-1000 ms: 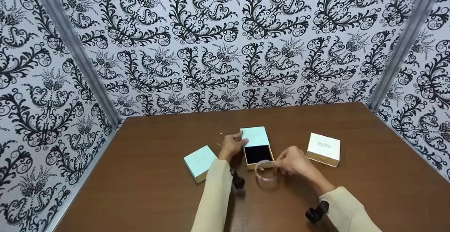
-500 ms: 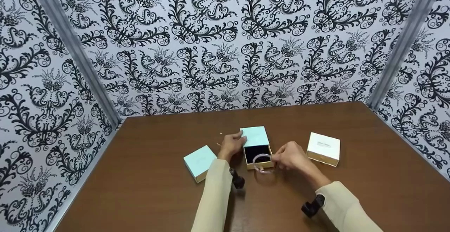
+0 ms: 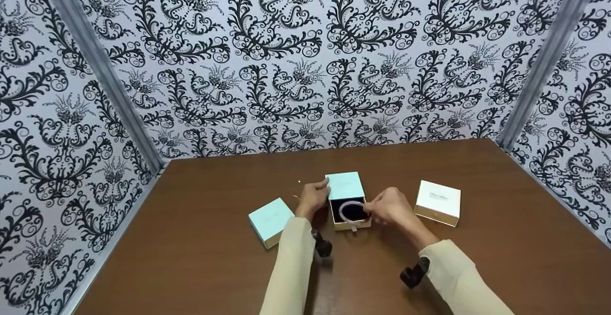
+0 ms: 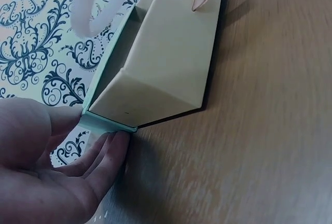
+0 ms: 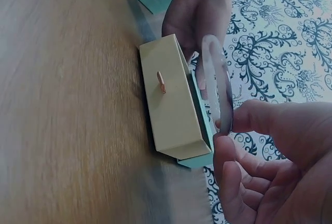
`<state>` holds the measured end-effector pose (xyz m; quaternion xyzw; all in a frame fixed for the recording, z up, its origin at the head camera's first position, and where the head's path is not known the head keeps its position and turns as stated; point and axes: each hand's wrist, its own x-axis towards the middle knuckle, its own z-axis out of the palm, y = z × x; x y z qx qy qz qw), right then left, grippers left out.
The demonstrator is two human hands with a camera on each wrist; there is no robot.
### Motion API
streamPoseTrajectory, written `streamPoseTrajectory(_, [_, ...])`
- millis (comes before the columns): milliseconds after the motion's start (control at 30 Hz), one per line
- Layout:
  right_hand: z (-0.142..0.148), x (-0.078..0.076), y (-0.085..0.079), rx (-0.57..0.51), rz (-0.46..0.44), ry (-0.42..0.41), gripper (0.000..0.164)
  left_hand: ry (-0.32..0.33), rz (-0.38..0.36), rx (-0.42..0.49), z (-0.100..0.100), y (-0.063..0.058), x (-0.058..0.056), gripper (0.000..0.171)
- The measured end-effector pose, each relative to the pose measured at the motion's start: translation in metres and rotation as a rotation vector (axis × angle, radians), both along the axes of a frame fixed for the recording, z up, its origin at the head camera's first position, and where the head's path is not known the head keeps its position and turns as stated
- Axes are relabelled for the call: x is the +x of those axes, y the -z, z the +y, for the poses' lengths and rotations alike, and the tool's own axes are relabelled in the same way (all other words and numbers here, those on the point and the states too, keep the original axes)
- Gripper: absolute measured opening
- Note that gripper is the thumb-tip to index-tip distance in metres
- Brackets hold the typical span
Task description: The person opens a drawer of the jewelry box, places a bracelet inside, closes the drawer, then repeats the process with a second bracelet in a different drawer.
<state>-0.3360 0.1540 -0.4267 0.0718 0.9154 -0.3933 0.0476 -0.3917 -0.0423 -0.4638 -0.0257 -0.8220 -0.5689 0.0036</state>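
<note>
Mid-table, a small mint-green drawer box (image 3: 346, 185) has its cream drawer (image 4: 171, 42) pulled out towards me, showing a dark lining. My left hand (image 3: 312, 200) grips the left side of the mint sleeve, thumb on top and fingers low at the side in the left wrist view. Between thumb and fingertips, my right hand (image 3: 392, 206) pinches a translucent pale bangle (image 5: 209, 71) at its right edge. The bangle hangs just above the opened drawer, apart from its lining. A small pinkish pull tab (image 5: 161, 83) sticks out of the drawer front.
To the left of the left forearm lies another mint box (image 3: 271, 219). A white box (image 3: 438, 199) with dark lettering sits at the right. Tiny light bits (image 3: 299, 181) lie behind the left hand. A patterned wall (image 3: 286, 90) closes off the table's back.
My right hand has moved the bangle forward and slightly left, from in front of the drawer to over it. The left hand and the box have stayed in place.
</note>
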Motion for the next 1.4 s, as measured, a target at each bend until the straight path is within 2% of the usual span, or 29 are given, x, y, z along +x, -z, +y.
streamPoseTrajectory(200, [-0.003,-0.006,0.003,0.021,0.003,0.006,0.024,-0.02,0.015,-0.013,0.001,0.0,-0.001,0.034])
streamPoseTrajectory(467, [-0.006,-0.013,0.005,0.048,-0.001,0.035,0.026,-0.005,0.007,0.016,0.001,-0.002,0.001,0.035])
streamPoseTrajectory(700, [-0.011,-0.014,0.0,0.145,0.004,0.055,0.028,0.013,0.02,0.02,0.0,-0.002,0.001,0.036])
streamPoseTrajectory(933, [-0.016,-0.015,0.001,0.2,0.033,0.07,0.031,0.013,0.017,0.024,0.0,-0.002,0.005,0.036])
streamPoseTrajectory(1400, [-0.021,-0.018,0.011,0.215,0.112,0.065,0.034,-0.011,0.024,0.023,0.002,-0.002,0.004,0.035])
